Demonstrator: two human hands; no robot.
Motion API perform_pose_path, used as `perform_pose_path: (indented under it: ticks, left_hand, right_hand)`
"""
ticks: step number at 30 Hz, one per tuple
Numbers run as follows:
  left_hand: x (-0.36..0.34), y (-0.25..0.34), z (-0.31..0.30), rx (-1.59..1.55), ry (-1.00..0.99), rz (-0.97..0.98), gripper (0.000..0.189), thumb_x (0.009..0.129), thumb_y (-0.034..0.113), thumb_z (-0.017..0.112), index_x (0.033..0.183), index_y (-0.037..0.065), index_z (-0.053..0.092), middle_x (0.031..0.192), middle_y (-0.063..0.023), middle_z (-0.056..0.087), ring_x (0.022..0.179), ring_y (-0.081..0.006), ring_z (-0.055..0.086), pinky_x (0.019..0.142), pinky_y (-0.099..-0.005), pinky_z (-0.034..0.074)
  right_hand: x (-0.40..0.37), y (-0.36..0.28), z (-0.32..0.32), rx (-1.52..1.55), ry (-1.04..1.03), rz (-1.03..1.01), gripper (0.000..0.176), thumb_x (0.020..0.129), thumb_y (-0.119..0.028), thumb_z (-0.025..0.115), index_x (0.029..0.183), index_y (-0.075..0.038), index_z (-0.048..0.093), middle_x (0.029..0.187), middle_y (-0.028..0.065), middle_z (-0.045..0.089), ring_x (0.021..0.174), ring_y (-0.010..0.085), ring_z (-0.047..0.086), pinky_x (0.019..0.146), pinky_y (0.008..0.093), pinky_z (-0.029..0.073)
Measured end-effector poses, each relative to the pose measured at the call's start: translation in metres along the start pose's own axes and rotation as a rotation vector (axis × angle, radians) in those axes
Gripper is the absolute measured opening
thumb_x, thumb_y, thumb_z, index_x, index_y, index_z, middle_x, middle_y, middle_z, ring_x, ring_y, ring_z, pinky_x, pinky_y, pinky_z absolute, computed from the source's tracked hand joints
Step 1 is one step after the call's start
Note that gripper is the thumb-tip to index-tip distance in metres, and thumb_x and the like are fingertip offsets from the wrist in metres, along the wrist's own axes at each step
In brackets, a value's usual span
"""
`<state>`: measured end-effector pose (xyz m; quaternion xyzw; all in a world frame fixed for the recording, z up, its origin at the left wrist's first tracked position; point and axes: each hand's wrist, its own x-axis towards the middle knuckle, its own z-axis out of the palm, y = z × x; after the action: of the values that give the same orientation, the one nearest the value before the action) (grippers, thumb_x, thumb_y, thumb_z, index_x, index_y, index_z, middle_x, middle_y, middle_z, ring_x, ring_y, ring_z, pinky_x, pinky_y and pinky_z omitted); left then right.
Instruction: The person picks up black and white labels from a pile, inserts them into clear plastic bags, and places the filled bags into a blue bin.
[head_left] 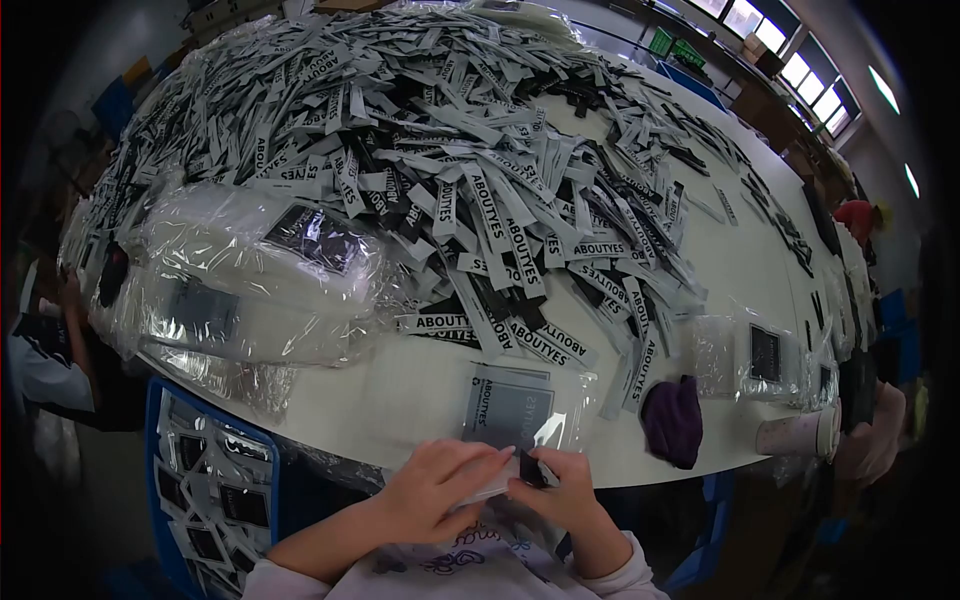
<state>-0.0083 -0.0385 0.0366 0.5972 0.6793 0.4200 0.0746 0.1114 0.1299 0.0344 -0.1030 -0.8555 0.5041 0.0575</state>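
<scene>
My left hand is closed on a small clear packet near the table's front edge. Just to its right, my right hand pinches a small black piece at the packet's end. Beyond both hands, clear plastic bags with a grey printed panel lie flat on the white table. Farther back spreads a large heap of grey and black strips printed ABOUTYES.
Stacked clear bags lie at the left, more bags at the right. A purple cloth and a cup are near the right front edge. A blue crate stands lower left. People sit at both sides.
</scene>
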Motion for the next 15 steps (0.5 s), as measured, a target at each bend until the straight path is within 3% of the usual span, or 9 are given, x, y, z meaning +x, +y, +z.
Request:
perform_pose_path:
  ticks: [2, 4, 7, 8, 10, 11, 12, 14, 15]
  left_hand:
    - [0.0, 0.0, -0.001, 0.04, -0.032, 0.009, 0.073, 0.058, 0.022, 0.073, 0.121, -0.002, 0.044, 0.11, -0.0171, 0.048, 0.093, -0.0282, 0.05, 0.077, -0.0347, 0.04]
    - [0.001, 0.002, 0.0, 0.195, 0.097, -0.092, 0.084, 0.055, 0.032, 0.074, 0.123, -0.003, 0.04, 0.114, -0.0183, 0.045, 0.096, -0.03, 0.046, 0.08, -0.0374, 0.037]
    - [-0.002, -0.007, 0.018, 0.257, 0.135, -0.034, 0.094, 0.051, 0.038, 0.075, 0.125, -0.004, 0.036, 0.114, -0.0194, 0.043, 0.096, -0.0313, 0.045, 0.079, -0.039, 0.036]
    - [0.0, -0.006, 0.02, 0.256, 0.133, -0.032, 0.094, 0.051, 0.038, 0.075, 0.125, -0.004, 0.036, 0.114, -0.0194, 0.043, 0.096, -0.0313, 0.045, 0.079, -0.039, 0.036]
    - [0.003, -0.001, 0.023, 0.239, 0.185, -0.043, 0.091, 0.057, 0.042, 0.072, 0.129, 0.0, 0.035, 0.117, -0.0153, 0.042, 0.102, -0.0295, 0.045, 0.08, -0.0391, 0.033]
    - [0.001, -0.005, 0.023, 0.242, 0.186, -0.042, 0.091, 0.057, 0.042, 0.072, 0.129, 0.0, 0.035, 0.117, -0.0153, 0.042, 0.102, -0.0295, 0.045, 0.08, -0.0391, 0.033]
    - [-0.003, -0.011, 0.024, 0.219, 0.162, -0.045, 0.093, 0.056, 0.042, 0.073, 0.129, 0.0, 0.033, 0.117, -0.0159, 0.042, 0.103, -0.0302, 0.045, 0.08, -0.0393, 0.034]
    - [-0.004, -0.011, 0.023, 0.195, 0.137, -0.054, 0.095, 0.056, 0.042, 0.073, 0.13, -0.001, 0.032, 0.117, -0.0164, 0.041, 0.103, -0.0309, 0.044, 0.08, -0.0395, 0.034]
    - [-0.003, -0.006, 0.023, 0.052, 0.185, -0.061, 0.098, 0.054, 0.041, 0.074, 0.13, -0.001, 0.031, 0.118, -0.017, 0.04, 0.103, -0.0318, 0.044, 0.08, -0.0399, 0.034]
  right_hand:
    - [0.0, -0.003, -0.002, 0.17, 0.121, -0.086, 0.029, 0.072, -0.022, 0.072, 0.085, -0.002, 0.055, 0.076, 0.008, 0.058, 0.058, 0.012, 0.053, 0.051, 0.0257, 0.042]
    - [-0.002, -0.012, -0.001, 0.341, 0.245, -0.16, 0.029, 0.075, -0.026, 0.07, 0.083, -0.003, 0.053, 0.077, 0.0096, 0.056, 0.058, 0.0143, 0.053, 0.052, 0.0274, 0.043]
    - [0.013, -0.037, 0.007, 1.241, 0.704, -0.475, 0.014, 0.091, -0.02, 0.043, 0.089, -0.007, 0.041, 0.069, 0.0095, 0.046, 0.067, 0.023, 0.057, 0.063, 0.0348, 0.049]
    - [0.014, -0.035, 0.013, 1.033, 0.641, -0.527, 0.018, 0.095, -0.022, 0.032, 0.099, -0.006, 0.037, 0.082, 0.0132, 0.054, 0.081, 0.0259, 0.059, 0.081, 0.0418, 0.047]
    - [0.008, -0.035, 0.016, 0.63, 0.272, -0.294, 0.028, 0.095, -0.027, 0.028, 0.101, -0.004, 0.042, 0.107, 0.0169, 0.055, 0.098, 0.0312, 0.056, 0.098, 0.0481, 0.031]
    - [0.011, -0.032, 0.006, 0.449, 0.045, -0.304, 0.032, 0.094, -0.024, 0.031, 0.109, -0.002, 0.047, 0.125, 0.0161, 0.047, 0.116, 0.0325, 0.044, 0.105, 0.048, 0.015]
    - [0.011, -0.029, 0.004, 0.45, 0.042, -0.307, 0.032, 0.094, -0.024, 0.031, 0.109, -0.002, 0.047, 0.125, 0.0161, 0.047, 0.116, 0.0325, 0.044, 0.105, 0.048, 0.015]
    - [0.011, -0.023, 0.004, 0.742, -0.016, -0.21, 0.033, 0.092, -0.018, 0.037, 0.118, 0.0, 0.047, 0.127, 0.0161, 0.045, 0.124, 0.0321, 0.034, 0.105, 0.0462, 0.012]
    - [0.015, -0.022, 0.0, 0.571, -0.058, -0.307, 0.041, 0.089, -0.02, 0.044, 0.124, 0.002, 0.042, 0.128, 0.0177, 0.044, 0.127, 0.0316, 0.026, 0.105, 0.0441, 0.015]
